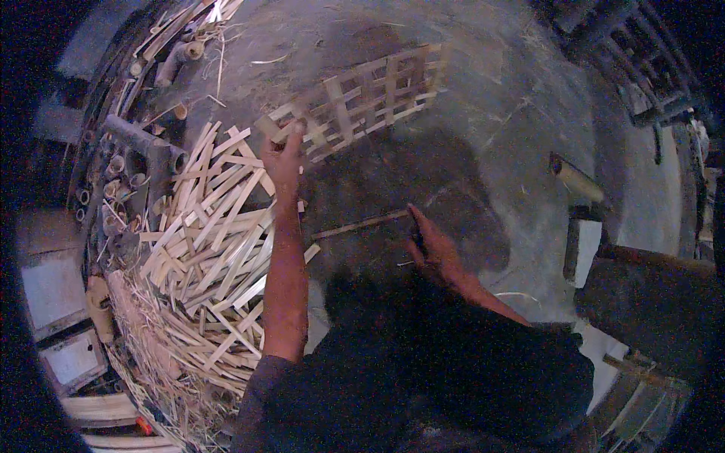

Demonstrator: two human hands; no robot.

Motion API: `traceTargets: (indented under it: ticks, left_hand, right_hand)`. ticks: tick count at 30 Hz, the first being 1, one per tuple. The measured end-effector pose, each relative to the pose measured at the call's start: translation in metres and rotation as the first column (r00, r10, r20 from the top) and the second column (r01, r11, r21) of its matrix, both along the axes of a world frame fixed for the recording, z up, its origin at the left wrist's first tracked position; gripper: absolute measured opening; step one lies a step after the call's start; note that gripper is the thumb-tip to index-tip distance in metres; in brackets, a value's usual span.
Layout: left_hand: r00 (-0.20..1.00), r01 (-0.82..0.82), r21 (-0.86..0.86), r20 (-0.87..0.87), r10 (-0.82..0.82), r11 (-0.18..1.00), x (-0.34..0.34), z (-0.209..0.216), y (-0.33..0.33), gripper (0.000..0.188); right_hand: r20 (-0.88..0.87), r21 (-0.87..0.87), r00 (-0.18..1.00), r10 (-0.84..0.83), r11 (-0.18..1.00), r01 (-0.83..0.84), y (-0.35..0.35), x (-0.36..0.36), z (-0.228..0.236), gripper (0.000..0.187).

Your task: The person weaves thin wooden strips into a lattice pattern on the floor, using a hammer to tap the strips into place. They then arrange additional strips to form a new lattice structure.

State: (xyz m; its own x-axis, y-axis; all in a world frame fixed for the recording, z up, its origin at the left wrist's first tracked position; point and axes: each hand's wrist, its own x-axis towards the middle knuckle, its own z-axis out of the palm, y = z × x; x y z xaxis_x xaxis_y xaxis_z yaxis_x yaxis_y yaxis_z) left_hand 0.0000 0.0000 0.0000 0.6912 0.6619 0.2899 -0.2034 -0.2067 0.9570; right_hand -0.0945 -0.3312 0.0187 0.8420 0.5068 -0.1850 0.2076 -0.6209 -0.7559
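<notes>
My left hand point(284, 155) is closed on the near left end of an open lattice point(366, 102) woven from flat, pale strips that look like bamboo. The lattice reaches away to the right, tilted over the floor, and its far end is blurred. Closer to me, my right hand point(432, 245) pinches the right end of a single narrow strip point(362, 224). That strip points left, toward my left forearm, and stays apart from the lattice. A large heap of loose pale strips point(219, 226) lies left of my left forearm.
Cut bamboo tubes point(121, 181) are piled at the far left, with thin shavings point(174, 362) below the heap. A short tube point(578, 180) lies on the grey floor point(521, 98) at right. Beyond it is a dark brown slab point(642, 302). Dark slatted frames point(634, 60) stand at the upper right.
</notes>
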Motion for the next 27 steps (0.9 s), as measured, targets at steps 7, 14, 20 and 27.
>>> traceTargets:
  ticks: [7,14,20,27]
  left_hand:
    - [0.996,-0.047,-0.148,-0.081,0.036,0.988,-0.005,-0.006,-0.023,0.016]
    - [0.954,0.14,0.044,-0.274,-0.123,0.989,-0.014,0.0,-0.007,0.022]
    - [0.937,0.282,0.224,-0.273,-0.217,0.933,-0.035,0.017,-0.012,0.029]
    - [0.939,0.25,0.134,-0.275,-0.206,0.959,-0.037,0.023,-0.023,0.031]
  right_hand:
    - [0.334,0.11,0.932,-0.136,0.988,0.105,-0.019,0.018,0.016,0.07]
    - [0.411,-0.208,0.911,-0.023,0.971,0.118,-0.027,0.101,0.127,0.08]
    - [0.481,-0.427,0.864,0.149,0.9,0.082,-0.005,0.132,0.169,0.082]
    - [0.497,-0.609,0.837,0.227,0.778,0.151,-0.011,0.133,0.14,0.083]
